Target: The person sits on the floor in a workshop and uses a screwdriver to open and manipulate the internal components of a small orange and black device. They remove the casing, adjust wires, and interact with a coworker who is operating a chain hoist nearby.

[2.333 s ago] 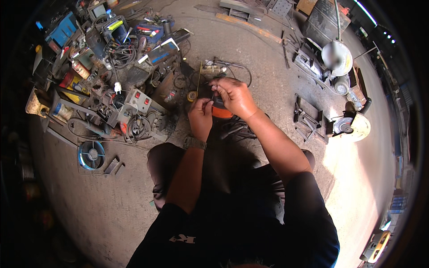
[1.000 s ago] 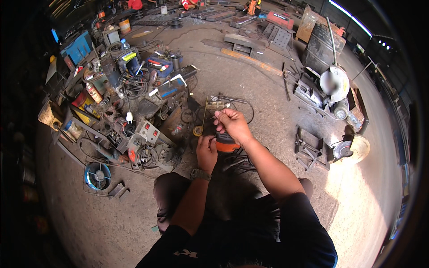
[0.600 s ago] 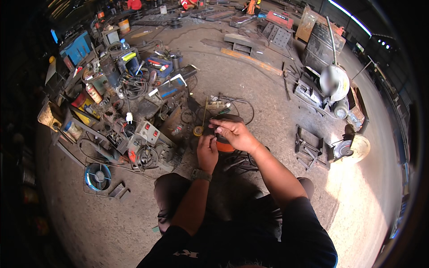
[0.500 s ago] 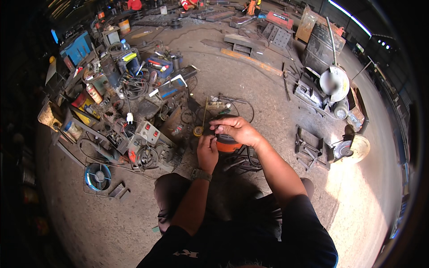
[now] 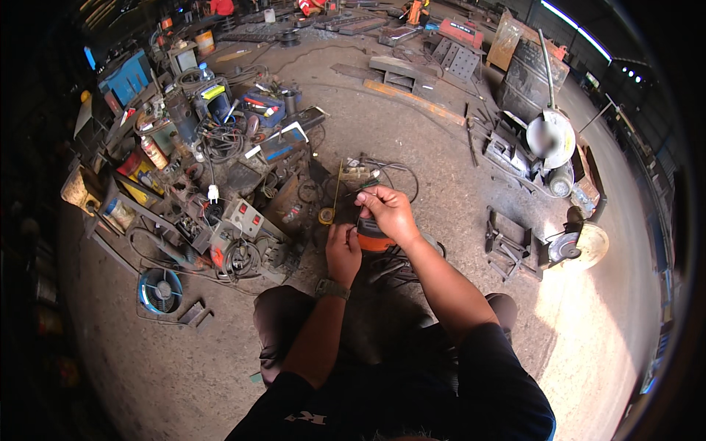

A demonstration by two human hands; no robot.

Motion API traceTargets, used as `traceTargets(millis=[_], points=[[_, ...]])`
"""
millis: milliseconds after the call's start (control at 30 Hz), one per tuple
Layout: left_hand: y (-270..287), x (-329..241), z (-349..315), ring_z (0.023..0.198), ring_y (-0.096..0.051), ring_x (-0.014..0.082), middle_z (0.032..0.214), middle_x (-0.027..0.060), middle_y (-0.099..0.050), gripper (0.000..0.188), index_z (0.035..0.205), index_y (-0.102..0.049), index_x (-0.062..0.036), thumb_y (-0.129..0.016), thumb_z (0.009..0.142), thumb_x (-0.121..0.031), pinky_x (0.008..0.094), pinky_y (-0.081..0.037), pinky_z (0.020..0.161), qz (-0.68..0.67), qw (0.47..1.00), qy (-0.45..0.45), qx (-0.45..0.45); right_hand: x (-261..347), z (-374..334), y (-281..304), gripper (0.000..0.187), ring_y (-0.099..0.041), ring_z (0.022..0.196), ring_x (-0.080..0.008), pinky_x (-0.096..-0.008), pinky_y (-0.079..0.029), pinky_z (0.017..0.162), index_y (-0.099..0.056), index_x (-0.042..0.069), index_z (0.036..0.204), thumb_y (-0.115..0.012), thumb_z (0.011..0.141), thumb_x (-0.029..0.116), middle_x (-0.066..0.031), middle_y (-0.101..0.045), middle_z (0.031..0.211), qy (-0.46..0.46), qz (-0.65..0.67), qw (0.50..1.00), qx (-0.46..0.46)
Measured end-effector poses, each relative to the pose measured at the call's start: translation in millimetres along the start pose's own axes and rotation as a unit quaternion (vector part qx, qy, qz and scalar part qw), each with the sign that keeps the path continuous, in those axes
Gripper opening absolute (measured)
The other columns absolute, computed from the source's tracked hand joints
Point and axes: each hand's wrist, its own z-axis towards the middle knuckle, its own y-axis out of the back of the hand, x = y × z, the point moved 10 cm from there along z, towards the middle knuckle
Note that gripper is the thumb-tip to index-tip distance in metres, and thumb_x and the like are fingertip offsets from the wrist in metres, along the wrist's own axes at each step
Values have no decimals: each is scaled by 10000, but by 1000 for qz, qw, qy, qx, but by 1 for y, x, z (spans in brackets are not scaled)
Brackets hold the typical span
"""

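In front of my knees, my right hand (image 5: 387,214) has its thumb and fingertips pinched together. Whatever sits in that pinch is too small to name. Lower and to its left, my left hand (image 5: 343,253) is closed, its fingers curled, and what it grips is hidden. An orange and black power tool (image 5: 375,241) lies between and beneath the two hands, partly covered by them. Just left of the hands is a yellow tape measure (image 5: 326,215), with a length of its blade drawn out away from me. Dark cables loop on the floor beyond my right hand.
On the left a cluttered heap holds a grey box with red switches (image 5: 245,217), a spray can (image 5: 154,153) and a blue fan (image 5: 160,291). To the right stand a cut-off saw (image 5: 550,138) and another disc machine (image 5: 577,246). Steel pieces lie farther off; people are at the back.
My right hand has drawn slightly away from the left hand, its fingers now tightened into a pinch. The left hand has barely moved.
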Motion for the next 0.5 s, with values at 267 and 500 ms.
traceTargets(millis=[267,500], points=[[4,-3,-1,828,-654,363,979,167,-603,91,1064,-659,5,-660,1014,-70,428,-536,694,14,1000,-27,1,77,-34,-17,173,-741,823,-339,-366,-583,737,-766,9,1087,-763,943,105,-157,-753,912,259,-239,936,13],[0,-1,-2,855,-673,347,992,169,-611,95,1050,-643,14,-641,1020,-76,410,-546,739,-10,1000,12,11,44,-15,-2,96,-729,759,-226,-342,-565,690,-742,20,978,-794,922,78,-123,-735,847,166,-159,972,52]])
